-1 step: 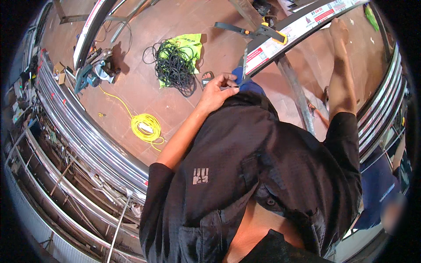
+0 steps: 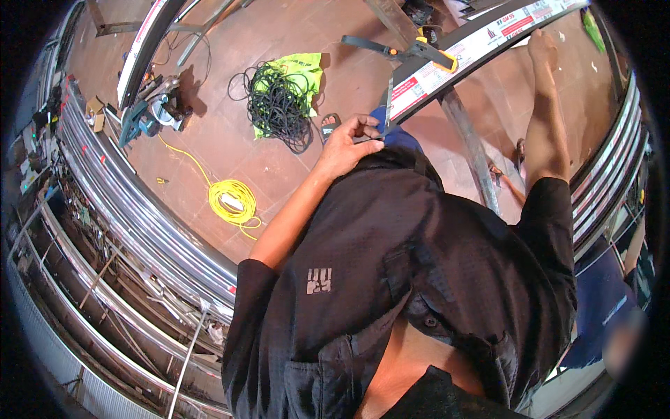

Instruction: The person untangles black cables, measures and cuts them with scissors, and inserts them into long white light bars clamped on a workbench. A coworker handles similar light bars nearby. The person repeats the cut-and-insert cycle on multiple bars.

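Observation:
A long dark metal profile bar (image 2: 488,42), covered in white and red printed film, slants from beside my waist up to the far right. My left hand (image 2: 352,144) is at its near end, thumb and fingers pinched together on something small and dark that I cannot make out. A thin grey upright edge (image 2: 389,98) stands at that end, just beyond the fingertips. On top of the bar sits a black and yellow clamp (image 2: 427,54). Farther along, my right hand (image 2: 542,50) is closed against the bar's near edge; what its fingers grip, if anything, is hidden.
A worn beam (image 2: 471,150) runs below the bar. Tangled black cable (image 2: 279,105) lies on lime-green cloth (image 2: 314,70). Coiled yellow hose (image 2: 230,202) and a blue-green power saw (image 2: 143,120) rest on the floor. Metal profiles (image 2: 139,202) line the left. Another person (image 2: 600,300) is at right.

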{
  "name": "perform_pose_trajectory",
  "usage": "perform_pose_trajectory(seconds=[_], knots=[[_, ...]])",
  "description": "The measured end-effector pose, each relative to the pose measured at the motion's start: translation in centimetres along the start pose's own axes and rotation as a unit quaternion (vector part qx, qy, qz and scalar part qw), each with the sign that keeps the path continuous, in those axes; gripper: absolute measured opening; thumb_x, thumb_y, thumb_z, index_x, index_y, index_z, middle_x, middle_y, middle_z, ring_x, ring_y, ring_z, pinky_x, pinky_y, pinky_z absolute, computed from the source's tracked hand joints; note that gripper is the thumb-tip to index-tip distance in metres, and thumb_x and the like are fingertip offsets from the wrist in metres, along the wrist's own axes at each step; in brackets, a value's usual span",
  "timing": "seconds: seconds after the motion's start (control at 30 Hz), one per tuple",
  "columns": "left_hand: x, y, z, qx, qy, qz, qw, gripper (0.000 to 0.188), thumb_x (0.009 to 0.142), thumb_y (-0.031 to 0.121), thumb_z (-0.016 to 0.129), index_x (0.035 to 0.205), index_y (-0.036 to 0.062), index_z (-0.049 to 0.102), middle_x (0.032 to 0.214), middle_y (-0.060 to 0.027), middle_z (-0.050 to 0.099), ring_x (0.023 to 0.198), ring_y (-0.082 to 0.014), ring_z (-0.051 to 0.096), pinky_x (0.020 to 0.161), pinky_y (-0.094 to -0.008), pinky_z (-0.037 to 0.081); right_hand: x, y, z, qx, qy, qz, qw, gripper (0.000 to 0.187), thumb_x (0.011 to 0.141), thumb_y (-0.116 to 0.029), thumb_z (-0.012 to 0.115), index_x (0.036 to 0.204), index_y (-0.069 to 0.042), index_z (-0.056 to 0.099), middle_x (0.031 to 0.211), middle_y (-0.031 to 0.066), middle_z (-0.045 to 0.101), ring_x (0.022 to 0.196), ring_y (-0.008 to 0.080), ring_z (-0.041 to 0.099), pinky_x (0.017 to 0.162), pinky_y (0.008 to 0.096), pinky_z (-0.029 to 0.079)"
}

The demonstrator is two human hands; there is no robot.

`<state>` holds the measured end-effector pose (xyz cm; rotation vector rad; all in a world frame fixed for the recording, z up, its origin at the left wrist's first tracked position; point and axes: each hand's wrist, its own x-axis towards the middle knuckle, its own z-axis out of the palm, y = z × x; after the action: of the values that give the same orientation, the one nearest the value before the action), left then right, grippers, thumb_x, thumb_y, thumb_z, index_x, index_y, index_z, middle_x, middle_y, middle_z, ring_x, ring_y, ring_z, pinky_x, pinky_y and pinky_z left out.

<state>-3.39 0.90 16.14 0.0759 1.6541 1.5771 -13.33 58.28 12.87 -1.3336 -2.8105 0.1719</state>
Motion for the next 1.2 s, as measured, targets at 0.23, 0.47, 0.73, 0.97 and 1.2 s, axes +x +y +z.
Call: perform_pose_trajectory(seconds=[0.23,0.47,0.73,0.97,1.2], knots=[[1.4,-11.6,-7.3,0.48,-0.129,-0.04,0.867,0.032,0.086,0.035,0.075,0.111,0.0152,0.072,0.111,-0.0151,0.072,0.108,-0.0373,0.066,0.095,-0.0435,0.052,-8.4,-2.9,-0.6,0.03,0.031,-0.052,0.998,0.047,0.099,-0.041,0.043,0.109,-0.005,0.072,0.113,0.0284,0.068,0.108,0.0472,0.065,0.093,0.0541,0.05],[-12.2,-20.9,-21.4,0.587,-0.069,-0.204,0.78,0.023,0.091,0.031,0.067,0.109,0.0168,0.072,0.113,-0.0097,0.072,0.104,-0.0334,0.069,0.088,-0.0483,0.055,-28.6,-10.7,-4.4,0.079,-0.123,-0.056,0.988,0.04,0.096,-0.037,0.052,0.11,-0.005,0.07,0.102,0.0272,0.07,0.099,0.0458,0.067,0.087,0.0534,0.051],[-21.4,-13.3,-22.9,0.519,0.094,0.076,0.846,0.013,0.083,0.015,0.074,0.094,0.007,0.071,0.094,-0.0131,0.073,0.091,-0.0365,0.069,0.079,-0.0476,0.054,-26.9,-11.1,-2.9,0.096,-0.027,-0.038,0.994,0.04,0.096,-0.035,0.051,0.106,0.0,0.068,0.107,0.0298,0.069,0.102,0.0483,0.065,0.09,0.0553,0.05],[-15.7,-10.0,-15.2,0.321,0.129,0.05,0.937,0.019,0.084,0.021,0.078,0.092,0.0059,0.069,0.089,-0.0143,0.072,0.084,-0.0368,0.068,0.076,-0.0456,0.053,-13.4,-2.9,1.7,0.034,0.043,-0.086,0.995,0.039,0.099,-0.035,0.044,0.105,-0.001,0.064,0.111,0.03,0.067,0.106,0.0484,0.063,0.09,0.0555,0.049],[-5.8,-3.1,-4.7,0.25,0.092,0.049,0.963,0.024,0.084,0.024,0.08,0.09,0.0037,0.068,0.086,-0.0144,0.07,0.08,-0.0333,0.068,0.072,-0.0409,0.052,7.7,6.1,3.9,-0.081,0.064,-0.076,0.992,0.053,0.099,-0.043,0.037,0.13,-0.007,0.061,0.124,0.0262,0.065,0.117,0.0443,0.062,0.102,0.0522,0.047]])
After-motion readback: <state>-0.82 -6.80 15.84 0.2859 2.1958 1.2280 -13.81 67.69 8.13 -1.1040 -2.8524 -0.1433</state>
